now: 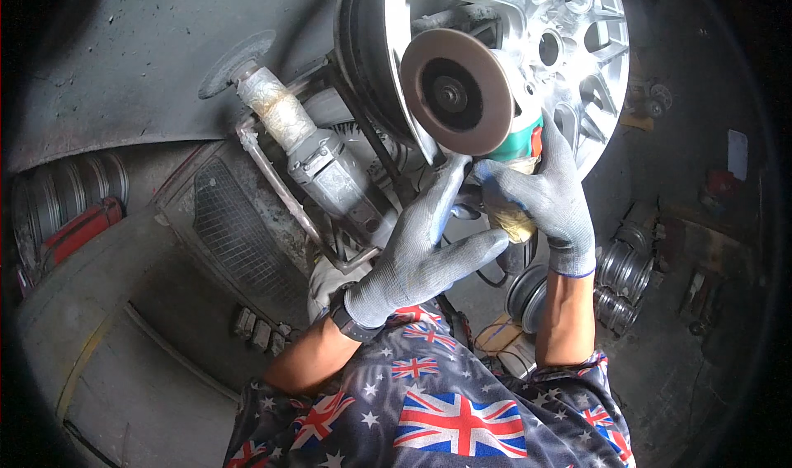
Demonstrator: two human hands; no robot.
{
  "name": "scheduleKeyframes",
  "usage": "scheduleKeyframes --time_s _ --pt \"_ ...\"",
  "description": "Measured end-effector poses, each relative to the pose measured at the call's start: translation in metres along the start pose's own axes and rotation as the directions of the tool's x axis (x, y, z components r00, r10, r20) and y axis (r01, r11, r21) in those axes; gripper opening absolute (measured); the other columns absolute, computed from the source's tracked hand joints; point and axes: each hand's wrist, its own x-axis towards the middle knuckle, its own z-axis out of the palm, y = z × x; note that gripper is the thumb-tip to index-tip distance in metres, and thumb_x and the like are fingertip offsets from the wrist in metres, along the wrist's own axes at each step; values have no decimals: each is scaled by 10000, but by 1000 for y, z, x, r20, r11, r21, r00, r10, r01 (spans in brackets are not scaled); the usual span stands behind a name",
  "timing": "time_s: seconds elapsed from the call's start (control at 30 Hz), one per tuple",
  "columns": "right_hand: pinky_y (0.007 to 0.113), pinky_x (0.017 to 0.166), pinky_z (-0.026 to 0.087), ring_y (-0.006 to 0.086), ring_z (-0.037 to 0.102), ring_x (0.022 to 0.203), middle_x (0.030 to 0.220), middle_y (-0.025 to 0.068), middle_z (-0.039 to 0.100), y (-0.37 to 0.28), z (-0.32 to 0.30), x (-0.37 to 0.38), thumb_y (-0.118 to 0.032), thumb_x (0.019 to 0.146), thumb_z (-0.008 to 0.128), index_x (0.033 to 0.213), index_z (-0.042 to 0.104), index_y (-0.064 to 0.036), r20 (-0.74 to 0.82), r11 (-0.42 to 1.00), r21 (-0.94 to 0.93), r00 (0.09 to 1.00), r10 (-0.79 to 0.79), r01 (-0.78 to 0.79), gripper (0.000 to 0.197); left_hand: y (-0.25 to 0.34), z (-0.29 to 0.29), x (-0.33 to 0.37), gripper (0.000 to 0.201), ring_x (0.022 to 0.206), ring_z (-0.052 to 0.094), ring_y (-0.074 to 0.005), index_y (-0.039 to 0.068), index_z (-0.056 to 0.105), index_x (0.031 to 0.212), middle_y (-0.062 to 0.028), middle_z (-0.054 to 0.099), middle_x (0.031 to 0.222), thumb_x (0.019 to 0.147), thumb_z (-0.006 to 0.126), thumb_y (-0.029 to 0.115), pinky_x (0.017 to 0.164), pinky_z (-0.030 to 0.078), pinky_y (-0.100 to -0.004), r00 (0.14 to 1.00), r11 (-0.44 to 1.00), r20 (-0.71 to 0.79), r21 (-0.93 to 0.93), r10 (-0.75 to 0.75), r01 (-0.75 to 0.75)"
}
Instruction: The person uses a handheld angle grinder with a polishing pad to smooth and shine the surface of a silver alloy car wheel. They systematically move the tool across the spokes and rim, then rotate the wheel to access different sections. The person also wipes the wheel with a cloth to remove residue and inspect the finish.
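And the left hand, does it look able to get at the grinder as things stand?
Probably yes: the left hand is open beside the grinder, thumb near its yellow wrapping, no obstacle visible between. The right hand covers only part of it. Whether thumb and wrapping touch is unclear.

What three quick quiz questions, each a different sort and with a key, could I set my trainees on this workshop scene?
1. Open question: What does the right hand grip?
2. True or false: The left hand has a dark band at its wrist.
3. Fill in the blank: Behind the brown disc is a large silver, spoked ____.

Key:
1. A disc power tool with a green body.
2. True.
3. Wheel.
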Motion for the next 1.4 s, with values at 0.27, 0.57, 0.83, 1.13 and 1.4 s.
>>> scheduleKeyframes --time_s 0.27,0.57,0.83,1.13,1.4 --pt "323 919 543 157 644 1056 1186 101 668 4 1 0 -148 761 884 1395 475 7 0 1000 20 1000 -12 12 770 -5 -1 1 978 1312 515 -249 -48 200 1602 -217 452 1479 889 794 260 1076 447 -383 999 999 4 3 41 -41" --pt "330 934 539 160 641 1066 1202 102 665 0 3 -1 -154 756 895 1409 464 9 -24 1000 -4 1000 5 -5 800 -5 -2 1 929 1312 500 -224 -81 165 1597 -174 454 1476 889 756 37 1108 415 -382 996 997 32 23 79 -80" --pt "326 945 534 163 641 1071 1209 103 660 5 1 0 -150 749 892 1417 459 9 -2 999 38 1000 -14 14 812 -4 1 -1 965 1320 504 -257 -50 188 1604 -209 442 1486 885 782 199 1092 434 -385 1000 1000 7 20 24 -24" --pt "331 942 536 169 642 1078 1210 105 661 7 -1 -1 -145 745 889 1418 459 11 -8 1000 8 1000 -9 9 814 -7 -1 -1 994 1349 488 -274 -50 191 1603 -237 407 1525 885 795 277 1094 435 -390 1000 999 -2 47 5 -4" --pt "341 947 543 170 641 1090 1228 112 657 7 1 -1 -151 749 900 1431 447 11 -21 1000 15 1000 0 1 835 -4 1 0 1000 1386 449 -268 -49 184 1606 -233 405 1531 884 798 270 1136 390 -391 1000 1000 1 -22 8 -8"
